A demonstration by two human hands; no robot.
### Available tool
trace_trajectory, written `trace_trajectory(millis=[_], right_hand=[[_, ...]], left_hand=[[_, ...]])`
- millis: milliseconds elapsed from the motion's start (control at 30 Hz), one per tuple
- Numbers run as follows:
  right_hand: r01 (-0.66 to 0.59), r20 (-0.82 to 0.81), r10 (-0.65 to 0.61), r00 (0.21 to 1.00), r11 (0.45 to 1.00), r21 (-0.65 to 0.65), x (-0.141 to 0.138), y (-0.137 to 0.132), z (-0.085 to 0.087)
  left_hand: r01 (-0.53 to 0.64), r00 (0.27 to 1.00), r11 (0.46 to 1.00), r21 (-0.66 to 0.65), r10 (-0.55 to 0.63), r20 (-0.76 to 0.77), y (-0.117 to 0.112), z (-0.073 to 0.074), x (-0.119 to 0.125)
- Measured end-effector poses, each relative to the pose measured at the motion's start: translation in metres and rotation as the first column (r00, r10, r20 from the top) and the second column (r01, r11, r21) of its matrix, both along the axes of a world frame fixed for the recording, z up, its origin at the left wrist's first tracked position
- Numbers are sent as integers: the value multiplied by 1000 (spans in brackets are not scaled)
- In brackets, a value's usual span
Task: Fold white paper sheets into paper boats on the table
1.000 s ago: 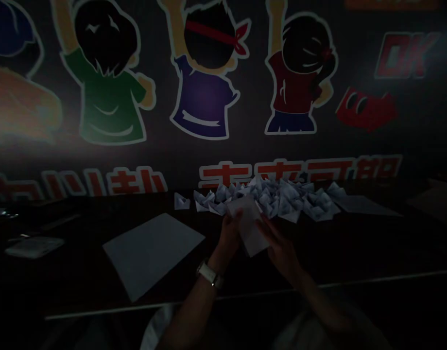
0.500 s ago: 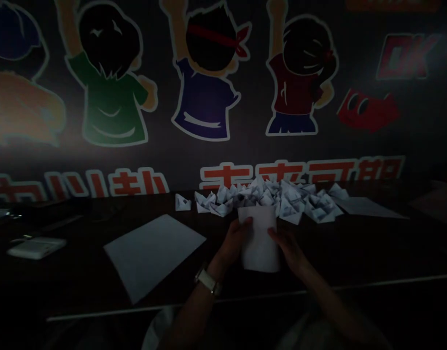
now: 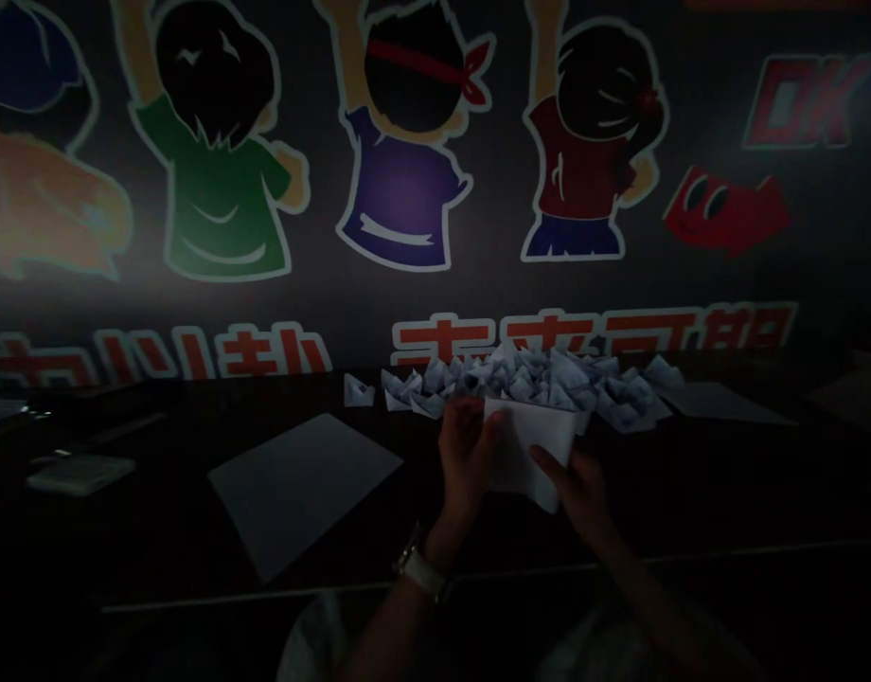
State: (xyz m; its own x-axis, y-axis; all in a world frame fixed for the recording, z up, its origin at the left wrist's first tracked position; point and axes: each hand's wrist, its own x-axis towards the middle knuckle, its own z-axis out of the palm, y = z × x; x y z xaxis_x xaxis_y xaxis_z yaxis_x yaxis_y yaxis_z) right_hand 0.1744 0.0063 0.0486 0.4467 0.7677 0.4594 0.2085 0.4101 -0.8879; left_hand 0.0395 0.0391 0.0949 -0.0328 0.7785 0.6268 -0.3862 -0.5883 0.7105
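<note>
A folded sheet of white paper (image 3: 531,440) is held up above the dark table, tilted, between my two hands. My left hand (image 3: 468,455) grips its left edge, thumb on the near face and fingers behind. On the right side, my right hand (image 3: 577,483) pinches the sheet with the thumb across its face; those fingers are partly hidden behind the paper. Just beyond lies a heap of folded paper boats (image 3: 527,374). A flat white sheet (image 3: 304,488) rests on the table to the left of my hands.
Another paper sheet (image 3: 726,403) lies right of the heap. A small white box-like object (image 3: 80,474) sits at the far left. The table's front edge (image 3: 265,597) runs close to me. Behind stands a wall with painted cartoon figures (image 3: 399,189). The light is dim.
The held paper has turned from upright to tilted and looks shorter and wider. Both hands have shifted slightly to the right, and the left wrist has rotated.
</note>
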Motion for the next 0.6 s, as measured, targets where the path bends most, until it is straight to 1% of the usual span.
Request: trace_trajectory(millis=[167, 300, 400, 600], right_hand=[[35, 43, -36, 998, 999, 20, -2, -3, 0], [48, 55, -50, 997, 998, 34, -2, -3, 0], [54, 62, -56, 997, 998, 31, -2, -4, 0], [44, 20, -45, 999, 998, 39, -3, -5, 2]], left_hand=[[-15, 1000, 997, -78, 16, 21, -1, 3, -2], [49, 996, 990, -132, -39, 74, -2, 3, -3], [98, 994, 980, -171, -90, 55, -5, 3, -2], [141, 990, 969, -204, -136, 37, -11, 7, -2]])
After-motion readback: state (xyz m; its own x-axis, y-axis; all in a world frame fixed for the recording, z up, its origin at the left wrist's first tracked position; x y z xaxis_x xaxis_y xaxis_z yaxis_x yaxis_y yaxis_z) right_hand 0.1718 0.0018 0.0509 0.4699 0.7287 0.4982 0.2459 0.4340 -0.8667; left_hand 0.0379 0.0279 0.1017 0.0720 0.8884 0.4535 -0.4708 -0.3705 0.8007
